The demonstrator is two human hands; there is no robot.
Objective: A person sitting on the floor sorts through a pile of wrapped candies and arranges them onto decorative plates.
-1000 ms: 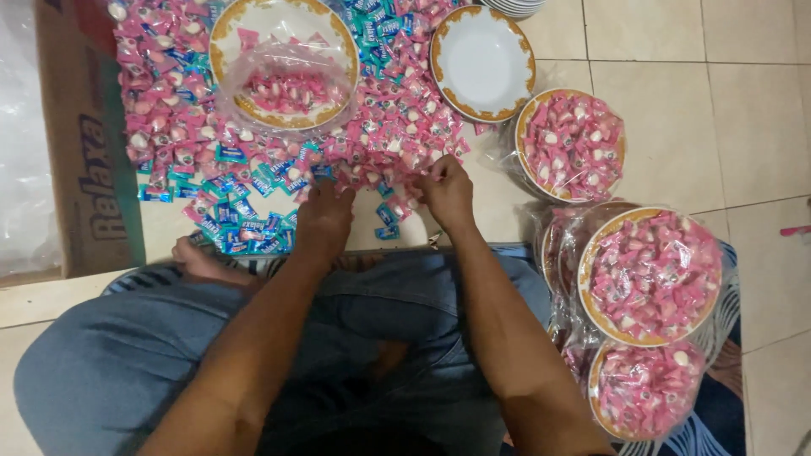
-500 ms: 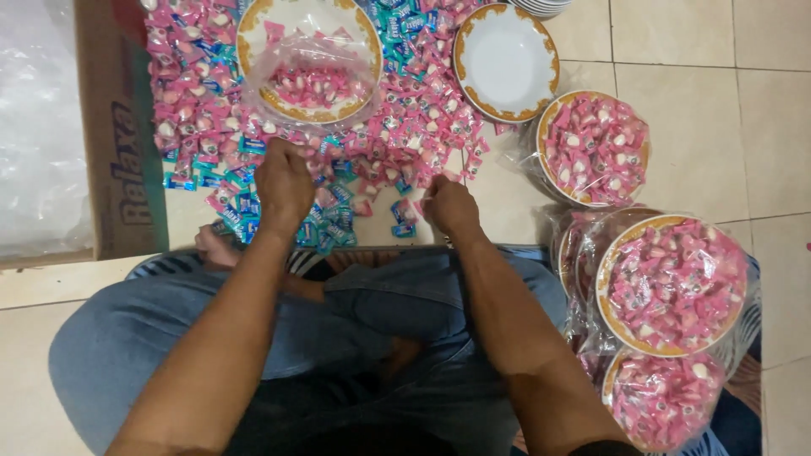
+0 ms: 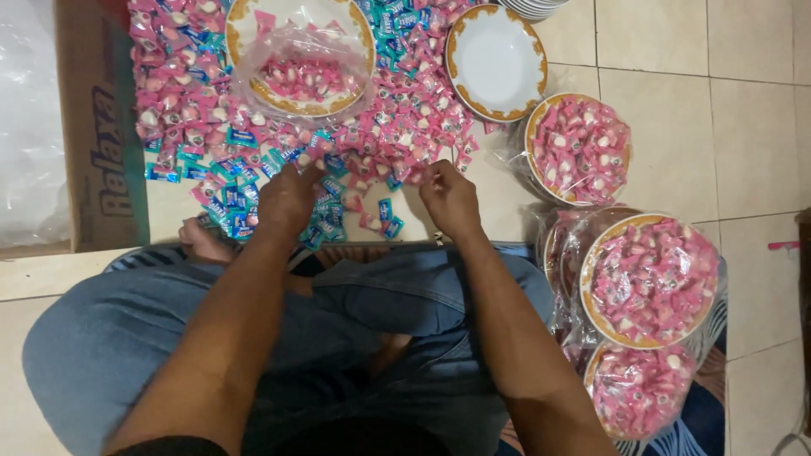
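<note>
A heap of pink wrapped candies and blue wrapped candies lies on the tiled floor in front of me. My left hand rests on the near edge of the heap, fingertips pinching at candies among the blue ones. My right hand is at the heap's right edge, fingers curled on a few pink candies. Behind the heap stands a gold-rimmed plate lined with a clear plastic bag holding some pink candies.
An empty gold-rimmed white plate sits at the back right. Three bagged plates full of pink candies line the right. A cardboard box stands at the left. My crossed legs in jeans fill the foreground.
My left hand moved left, then back toward the middle of the heap's near edge. My right hand stayed at the right edge. The camera tilted a little.
</note>
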